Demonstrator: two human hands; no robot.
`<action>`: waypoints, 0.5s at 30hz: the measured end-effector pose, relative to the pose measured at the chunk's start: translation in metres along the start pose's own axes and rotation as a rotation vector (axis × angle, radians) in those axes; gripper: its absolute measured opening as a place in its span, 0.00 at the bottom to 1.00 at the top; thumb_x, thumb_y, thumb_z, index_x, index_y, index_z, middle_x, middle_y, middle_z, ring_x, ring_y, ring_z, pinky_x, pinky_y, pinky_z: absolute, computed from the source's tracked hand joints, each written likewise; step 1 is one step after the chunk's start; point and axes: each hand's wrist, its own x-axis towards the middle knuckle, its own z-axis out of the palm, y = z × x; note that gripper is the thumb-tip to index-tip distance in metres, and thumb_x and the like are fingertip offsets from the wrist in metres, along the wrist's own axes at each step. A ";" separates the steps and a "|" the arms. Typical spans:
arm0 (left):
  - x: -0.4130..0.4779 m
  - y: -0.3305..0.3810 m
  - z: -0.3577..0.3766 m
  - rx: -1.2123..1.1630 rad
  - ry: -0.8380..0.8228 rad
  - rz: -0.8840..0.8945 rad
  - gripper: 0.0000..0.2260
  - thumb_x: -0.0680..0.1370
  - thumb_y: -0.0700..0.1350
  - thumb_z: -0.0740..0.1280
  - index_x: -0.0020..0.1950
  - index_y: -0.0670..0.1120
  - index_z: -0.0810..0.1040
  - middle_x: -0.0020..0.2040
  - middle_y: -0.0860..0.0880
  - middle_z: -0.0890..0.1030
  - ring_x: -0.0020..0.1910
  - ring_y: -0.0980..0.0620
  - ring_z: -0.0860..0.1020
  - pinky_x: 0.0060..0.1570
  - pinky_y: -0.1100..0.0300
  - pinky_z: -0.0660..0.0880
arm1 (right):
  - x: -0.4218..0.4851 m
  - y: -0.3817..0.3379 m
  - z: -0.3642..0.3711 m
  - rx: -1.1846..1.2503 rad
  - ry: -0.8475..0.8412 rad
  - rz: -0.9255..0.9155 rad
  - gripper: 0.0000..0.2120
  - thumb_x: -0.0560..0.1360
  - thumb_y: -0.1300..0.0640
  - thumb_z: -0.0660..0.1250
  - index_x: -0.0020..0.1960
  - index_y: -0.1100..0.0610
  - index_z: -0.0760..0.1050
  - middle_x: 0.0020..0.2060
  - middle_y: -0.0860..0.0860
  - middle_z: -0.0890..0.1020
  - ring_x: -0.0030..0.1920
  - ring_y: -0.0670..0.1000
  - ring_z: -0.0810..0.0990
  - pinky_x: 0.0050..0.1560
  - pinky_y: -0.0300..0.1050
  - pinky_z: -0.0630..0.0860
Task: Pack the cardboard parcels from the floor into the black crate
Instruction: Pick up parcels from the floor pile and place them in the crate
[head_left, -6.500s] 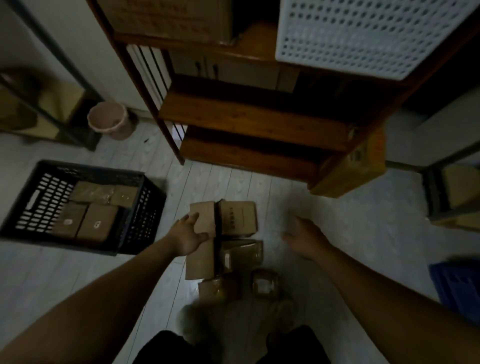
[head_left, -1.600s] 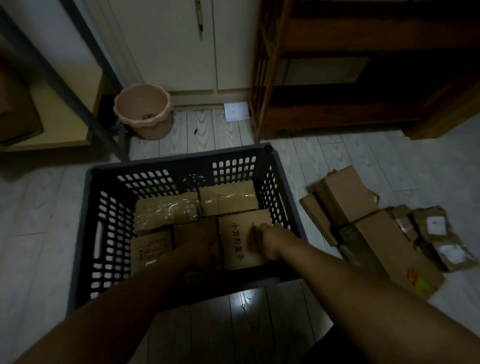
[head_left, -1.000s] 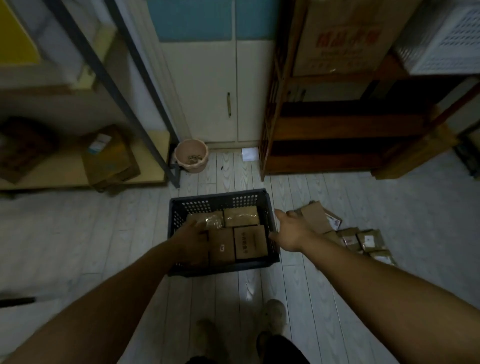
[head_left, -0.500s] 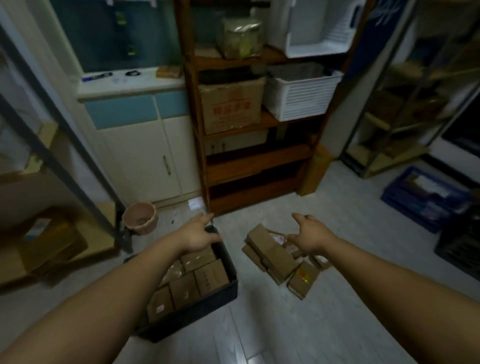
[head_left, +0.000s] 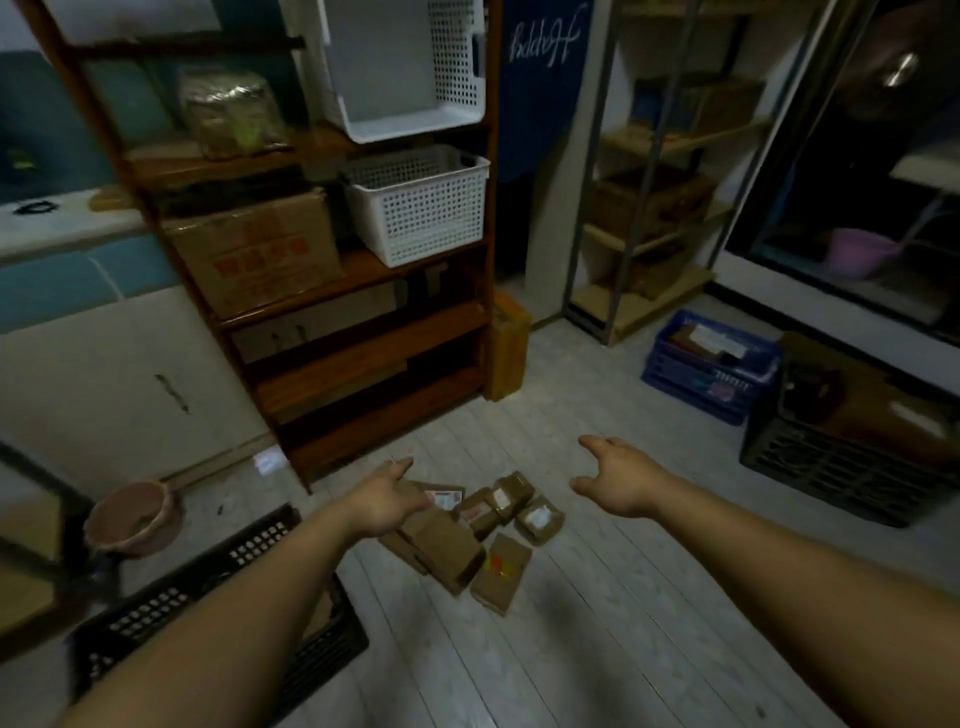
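Several brown cardboard parcels (head_left: 467, 540) lie in a loose heap on the pale plank floor at the centre of the head view, some with white labels. My left hand (head_left: 387, 501) hovers over the heap's left side, fingers apart and empty. My right hand (head_left: 621, 480) hangs open to the right of the heap, apart from it. The black crate (head_left: 208, 587) sits at the lower left, mostly hidden behind my left forearm; its contents are not visible.
A dark wooden shelf unit (head_left: 332, 332) with a carton and white baskets (head_left: 421, 202) stands behind the heap. A pink bucket (head_left: 132, 517) is at the left. A blue crate (head_left: 711, 358) and another black crate (head_left: 852, 452) sit at the right.
The view has swung right, from the crate toward the parcels on the floor. Both hands have left the crate and moved over and beside the heap, holding nothing.
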 end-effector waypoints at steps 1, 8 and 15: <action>0.004 0.005 0.007 0.001 -0.017 -0.007 0.33 0.77 0.56 0.63 0.77 0.51 0.50 0.78 0.47 0.50 0.75 0.46 0.54 0.69 0.55 0.56 | 0.006 0.007 -0.002 0.012 -0.011 -0.007 0.36 0.75 0.41 0.62 0.77 0.49 0.50 0.75 0.56 0.57 0.71 0.58 0.63 0.67 0.49 0.64; 0.041 -0.012 0.007 -0.064 -0.013 -0.127 0.33 0.78 0.55 0.63 0.77 0.47 0.51 0.77 0.46 0.55 0.73 0.46 0.59 0.67 0.58 0.59 | 0.073 0.000 0.004 0.047 -0.094 -0.085 0.35 0.76 0.44 0.63 0.77 0.50 0.50 0.74 0.56 0.58 0.70 0.59 0.64 0.65 0.48 0.66; 0.110 -0.047 -0.003 -0.243 -0.034 -0.244 0.31 0.78 0.53 0.63 0.76 0.48 0.55 0.76 0.45 0.58 0.67 0.53 0.64 0.61 0.70 0.64 | 0.155 -0.023 0.011 -0.053 -0.158 -0.102 0.32 0.76 0.43 0.62 0.75 0.52 0.56 0.71 0.57 0.64 0.67 0.58 0.68 0.63 0.49 0.66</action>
